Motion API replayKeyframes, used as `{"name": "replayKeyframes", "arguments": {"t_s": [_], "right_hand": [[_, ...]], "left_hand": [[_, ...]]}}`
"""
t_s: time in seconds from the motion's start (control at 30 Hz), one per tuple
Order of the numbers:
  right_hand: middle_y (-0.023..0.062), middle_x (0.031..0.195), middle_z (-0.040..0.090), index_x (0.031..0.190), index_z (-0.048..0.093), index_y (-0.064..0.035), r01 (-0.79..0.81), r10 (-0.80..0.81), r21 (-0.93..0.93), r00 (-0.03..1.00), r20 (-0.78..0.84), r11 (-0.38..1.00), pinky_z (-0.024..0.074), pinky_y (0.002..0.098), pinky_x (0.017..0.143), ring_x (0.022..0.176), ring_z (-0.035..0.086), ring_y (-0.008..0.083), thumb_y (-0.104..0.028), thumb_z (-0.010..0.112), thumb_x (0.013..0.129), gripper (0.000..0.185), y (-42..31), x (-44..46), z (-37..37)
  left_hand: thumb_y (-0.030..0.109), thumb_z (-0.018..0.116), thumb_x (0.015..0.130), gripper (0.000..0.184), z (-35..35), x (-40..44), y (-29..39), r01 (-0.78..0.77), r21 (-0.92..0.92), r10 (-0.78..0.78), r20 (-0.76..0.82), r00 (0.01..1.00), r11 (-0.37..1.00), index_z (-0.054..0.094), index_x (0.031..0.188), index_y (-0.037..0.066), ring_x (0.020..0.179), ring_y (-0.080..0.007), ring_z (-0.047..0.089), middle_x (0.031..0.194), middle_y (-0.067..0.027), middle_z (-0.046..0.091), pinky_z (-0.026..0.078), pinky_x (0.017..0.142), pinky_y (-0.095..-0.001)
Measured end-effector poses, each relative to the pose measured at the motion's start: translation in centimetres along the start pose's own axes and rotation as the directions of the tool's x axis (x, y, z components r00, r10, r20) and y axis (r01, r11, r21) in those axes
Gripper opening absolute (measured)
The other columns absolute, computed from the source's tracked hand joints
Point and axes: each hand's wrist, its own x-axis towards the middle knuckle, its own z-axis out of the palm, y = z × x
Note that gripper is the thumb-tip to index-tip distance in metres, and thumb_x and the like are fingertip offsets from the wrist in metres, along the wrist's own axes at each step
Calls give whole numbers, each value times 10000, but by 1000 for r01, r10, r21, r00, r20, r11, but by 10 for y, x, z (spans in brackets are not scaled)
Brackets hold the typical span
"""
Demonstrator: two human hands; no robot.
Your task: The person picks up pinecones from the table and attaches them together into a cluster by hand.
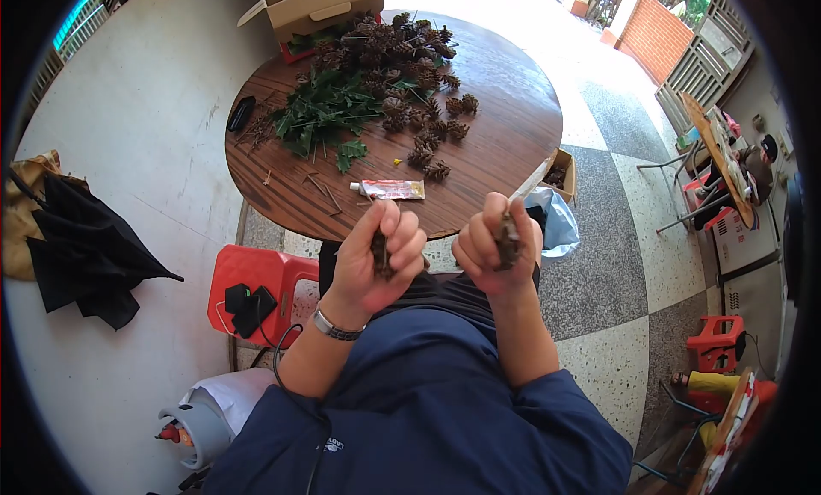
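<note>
- Both our hands are raised by the near edge of the table (pixel 513 110): our left hand (pixel 380 251) curls round a small brown piece (pixel 381 259), and our right hand (pixel 496 245) closes on a second brown piece (pixel 509 243).
- Those pieces sit mostly hidden in the fists, so we cannot say for certain what they are (they look much like the pine cones (pixel 389 59) heaped on the table). If they are as brittle as they seem, too hard a pinch could snap them.
- Past our right hand, a pale, pointed strip (pixel 534 177) slants up and away; we cannot tell whether that hand grips it. Should it prove a blade, a careless turn of the wrist could nick us.
- Just beyond our left hand lies a tube (pixel 392 189); knuckles drifting forward might shove it out of place.
- Beside our left forearm loops a dark cable (pixel 280 358), near the black devices (pixel 250 311) on the red stool (pixel 244 266). If it joins them, a wide swing of that arm could drag them off.
- Loose cones beside the green leaves (pixel 321 114) could roll if bumped.
</note>
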Motion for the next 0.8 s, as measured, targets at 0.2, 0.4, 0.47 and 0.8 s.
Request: {"name": "replayKeyframes", "arguments": {"t_s": [0.2,0.4,0.47,0.8], "right_hand": [[21,744,578,987,546,-75,-132,-80,-463,908,-410,876,517,275,526,586,555,109,-239,561,1057,178,38,2,-32],[19,941,640,1085,598,-28,-102,-310,-819,894,-325,564,485,246,690,793,567,55,-140,613,1020,130,81,3,-26],[65,951,668,1092,607,-1,-95,-335,-893,905,-261,440,505,268,715,817,606,92,-115,656,975,170,82,3,-15],[131,830,712,974,683,31,-126,-226,-981,962,-157,146,534,309,676,709,660,156,-58,720,814,186,57,8,-9]], "left_hand": [[394,433,1099,318,-14,18,-11,-304,207,358,-322,876,930,525,944,131,868,-180,548,835,-15,524,503,817,-355],[398,453,1092,321,-31,21,-15,-385,253,448,-281,849,887,522,925,132,974,-193,559,847,-12,543,462,977,-386],[391,454,1093,318,-28,21,-15,-394,283,467,-272,841,875,520,922,131,994,-197,562,843,-11,539,457,988,-389],[318,491,1091,283,-28,14,-8,-307,307,379,-212,901,901,549,930,94,1044,-212,592,817,-31,549,446,1019,-378]]}}
